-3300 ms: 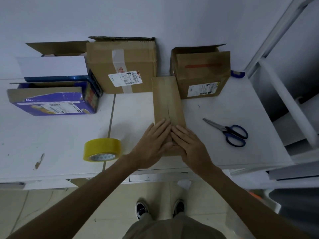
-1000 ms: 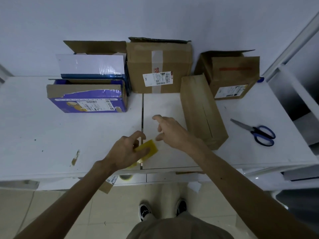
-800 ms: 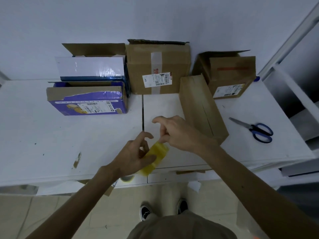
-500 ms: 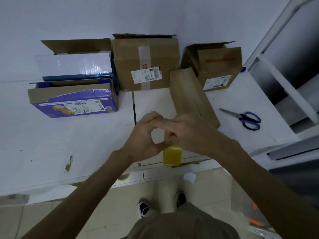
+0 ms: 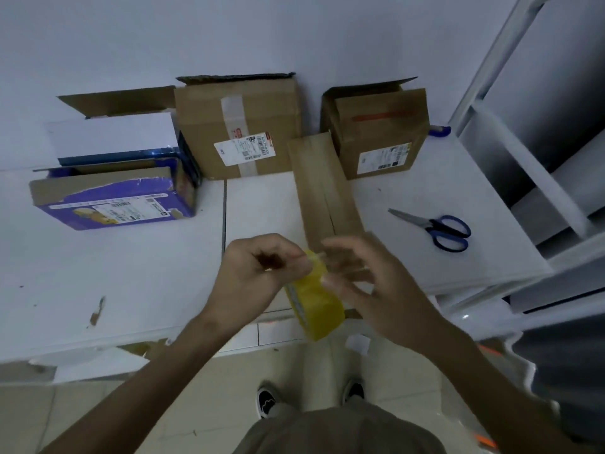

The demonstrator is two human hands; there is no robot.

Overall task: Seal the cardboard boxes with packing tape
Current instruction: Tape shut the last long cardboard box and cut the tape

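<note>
Packing tape roll (image 5: 315,301), yellow, hangs in the air in the head view, just over the front edge of the white table (image 5: 131,267) and between the two hands. The left hand (image 5: 258,276) has its fingers curled tight, thumb and forefinger pinching the roll at its upper edge. The right hand (image 5: 373,283) is blurred. Its thumb lies on the roll's outer face and its fingers spread loosely above. Whether it grips the roll or only touches it cannot be told.

Just behind the hands lies the long narrow box (image 5: 324,191), flat on the table, its flaps down and the middle seam running lengthwise and untaped. Its near end is hidden by the hands. Against the wall stand a large brown box (image 5: 239,126) with a shipping label and a smaller brown box (image 5: 381,132) with one flap up. A purple box (image 5: 111,199) sits at the left. Blue-handled scissors (image 5: 435,228) lie to the right of the long box, well apart from it.
</note>
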